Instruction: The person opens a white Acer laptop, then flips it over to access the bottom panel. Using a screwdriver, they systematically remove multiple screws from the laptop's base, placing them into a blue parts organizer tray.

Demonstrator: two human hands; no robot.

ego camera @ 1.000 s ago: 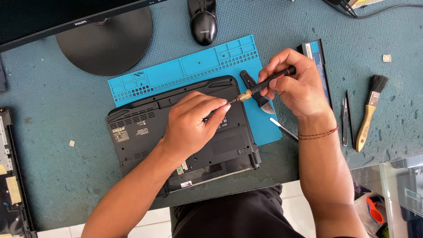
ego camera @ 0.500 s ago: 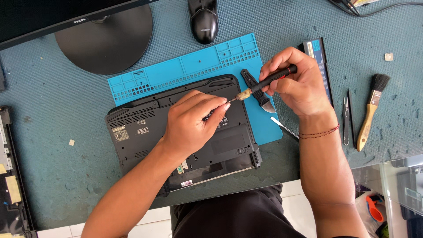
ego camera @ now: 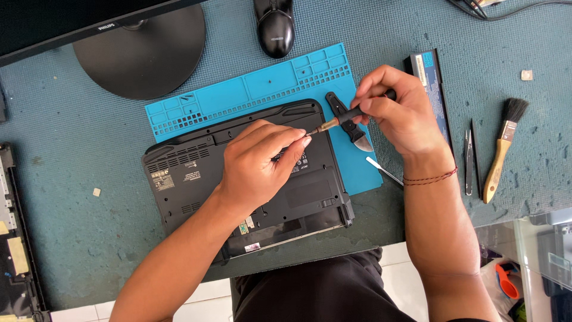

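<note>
A black screwdriver (ego camera: 348,115) is gripped in the right hand (ego camera: 396,110), its tip pinched by the left hand (ego camera: 262,161) fingers above the upturned laptop (ego camera: 196,173) on the blue mat (ego camera: 250,89). A tiny screw could be dropped if the pinch loosens.

Laptop (ego camera: 238,179) on mat (ego camera: 250,89), brush (ego camera: 503,149) rightward

Beside the matt black plastic laptop (ego camera: 238,191) lie a smooth blue rubbery mat (ego camera: 250,89), a wooden-handled brush (ego camera: 500,155), thin metal tweezers (ego camera: 469,161) and the rough grey-blue felt-like table cover (ego camera: 77,238).
</note>
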